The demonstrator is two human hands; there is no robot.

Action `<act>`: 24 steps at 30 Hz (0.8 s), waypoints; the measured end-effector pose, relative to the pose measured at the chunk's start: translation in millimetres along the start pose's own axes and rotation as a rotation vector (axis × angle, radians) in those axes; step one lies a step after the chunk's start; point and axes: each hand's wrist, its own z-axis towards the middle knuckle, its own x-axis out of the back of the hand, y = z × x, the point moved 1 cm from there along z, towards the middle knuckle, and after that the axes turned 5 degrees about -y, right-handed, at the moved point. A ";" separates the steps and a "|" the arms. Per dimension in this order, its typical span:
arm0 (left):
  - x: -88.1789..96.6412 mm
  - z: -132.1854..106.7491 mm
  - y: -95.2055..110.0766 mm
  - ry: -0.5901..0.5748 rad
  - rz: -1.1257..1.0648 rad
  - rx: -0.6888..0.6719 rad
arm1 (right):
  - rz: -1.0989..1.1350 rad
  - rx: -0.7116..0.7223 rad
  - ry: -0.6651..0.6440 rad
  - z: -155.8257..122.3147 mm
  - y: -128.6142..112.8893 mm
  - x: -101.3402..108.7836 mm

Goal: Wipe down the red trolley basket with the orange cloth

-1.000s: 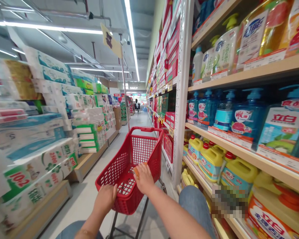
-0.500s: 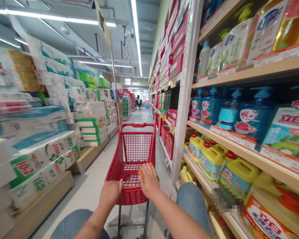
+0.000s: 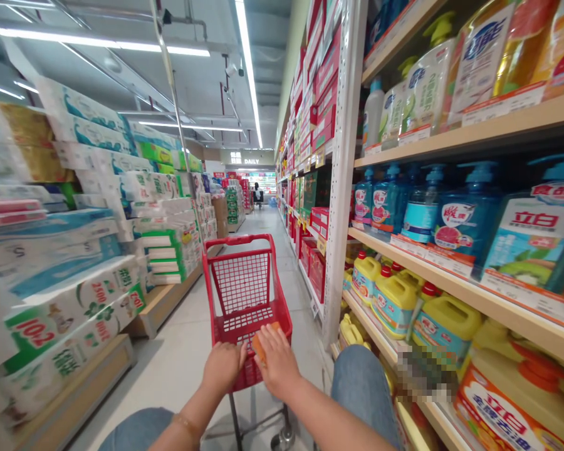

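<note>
A red plastic shopping cart [image 3: 242, 285] stands in a store aisle straight ahead of me. My left hand [image 3: 223, 368] is closed over the near rim of the cart's basket. My right hand [image 3: 277, 361] grips the same rim beside it, with a small orange thing [image 3: 260, 346] pressed under the fingers. The basket looks empty. My knees in blue jeans show at the bottom.
Stacked packs of tissue and toilet paper [image 3: 75, 250] line the left on low wooden platforms. Wooden shelves [image 3: 451, 285] on the right carry blue pump bottles and yellow jugs [image 3: 395, 300]. A white shelf post [image 3: 343, 169] stands close right. A person sits far down the aisle.
The cart has swung from pointing right to pointing slightly left and straight down the aisle. Both hands stayed on its rim and have come closer together.
</note>
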 end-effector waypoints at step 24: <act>7.2 24.9 13.9 0.238 -0.145 -0.069 | 0.016 -0.267 0.057 5.5 36.4 7.6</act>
